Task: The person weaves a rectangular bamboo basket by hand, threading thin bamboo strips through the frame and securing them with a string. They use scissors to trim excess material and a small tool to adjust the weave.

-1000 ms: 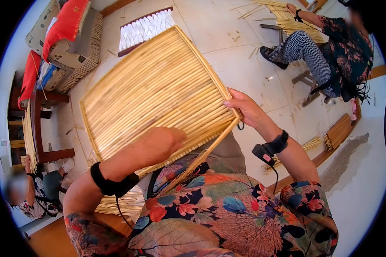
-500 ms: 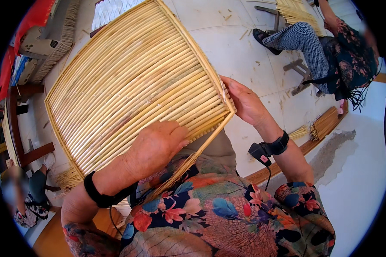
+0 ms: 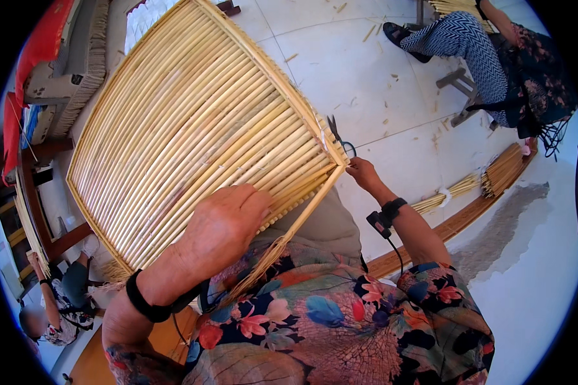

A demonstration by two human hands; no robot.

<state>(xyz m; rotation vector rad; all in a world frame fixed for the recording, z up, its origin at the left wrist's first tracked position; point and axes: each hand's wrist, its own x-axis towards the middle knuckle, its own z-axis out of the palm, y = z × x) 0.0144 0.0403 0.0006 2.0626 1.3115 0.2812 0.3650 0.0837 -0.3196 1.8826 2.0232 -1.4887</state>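
A large panel of yellow reed stalks (image 3: 180,122), laid side by side within a plaited border, rests tilted across my lap. My left hand (image 3: 228,215) is on its near edge, back of the hand up, fingers curled onto the stalks. A bundle of loose fibres (image 3: 263,263) trails from the border's near corner toward my shirt. Beyond the right corner, my right hand (image 3: 366,176) is low, its fingers bunched at the handle of dark scissors (image 3: 347,147). The blades point away along the panel's border; the corner partly hides the grip.
A person (image 3: 481,70) sits on a low stool at the upper right. Another person (image 3: 64,305) is at the lower left, holding stalks. Stalk bundles (image 3: 504,168) lie along the right wall. Cut scraps are scattered on the tiled floor (image 3: 366,96).
My right hand has left the panel's right border and moved lower, beyond the corner. The scissors have come into view by it. My left hand stays on the near edge.
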